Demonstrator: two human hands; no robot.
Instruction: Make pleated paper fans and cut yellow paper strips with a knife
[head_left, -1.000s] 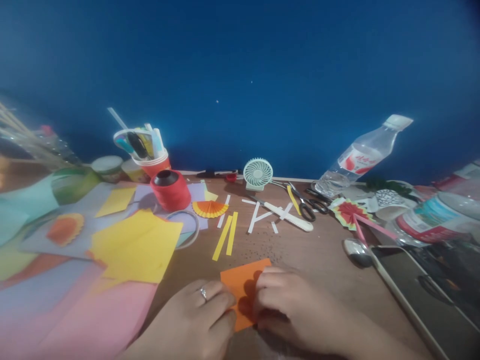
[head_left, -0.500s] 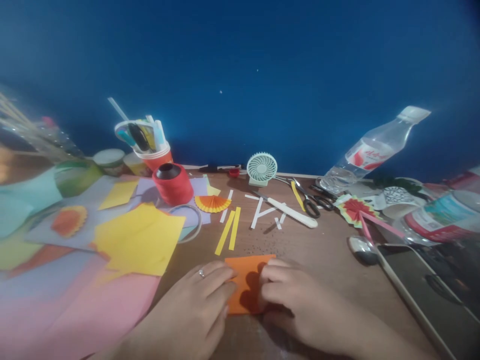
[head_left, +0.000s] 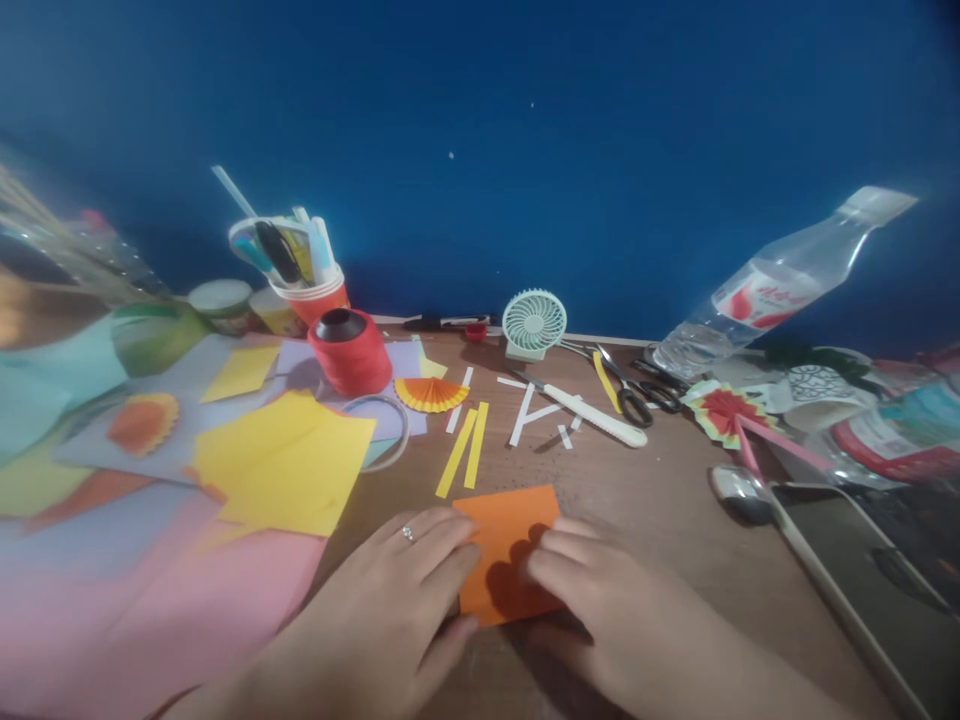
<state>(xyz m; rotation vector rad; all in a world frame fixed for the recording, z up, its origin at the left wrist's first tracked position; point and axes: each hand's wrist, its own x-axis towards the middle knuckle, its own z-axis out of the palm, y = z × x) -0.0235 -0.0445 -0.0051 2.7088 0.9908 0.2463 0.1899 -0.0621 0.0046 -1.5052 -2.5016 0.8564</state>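
An orange sheet of paper [head_left: 501, 555] lies at the near middle of the table, slightly turned, its upper right corner raised in the view. My left hand [head_left: 416, 590], with a ring on one finger, grips its left edge with bent fingers, the thumb near the lower left corner. At the right edge, the curled fingers of my right hand [head_left: 592, 590] hold the paper, and their shadow falls across it. Just beyond the sheet lie two yellow paper strips [head_left: 465, 450]. Farther off is a pleated yellow and orange paper fan [head_left: 432, 394].
Coloured paper sheets [head_left: 285, 465] cover the left side, with a red thread spool [head_left: 351, 355] behind. A white-handled knife [head_left: 596, 415], scissors [head_left: 634, 395] and a small fan [head_left: 534, 325] stand or lie beyond. To the right are a tilted bottle [head_left: 772, 290] and a phone [head_left: 847, 580].
The orange paper has turned a little, and slightly more of it shows between my hands. My right hand has shifted a little to the right. The whole view has moved slightly.
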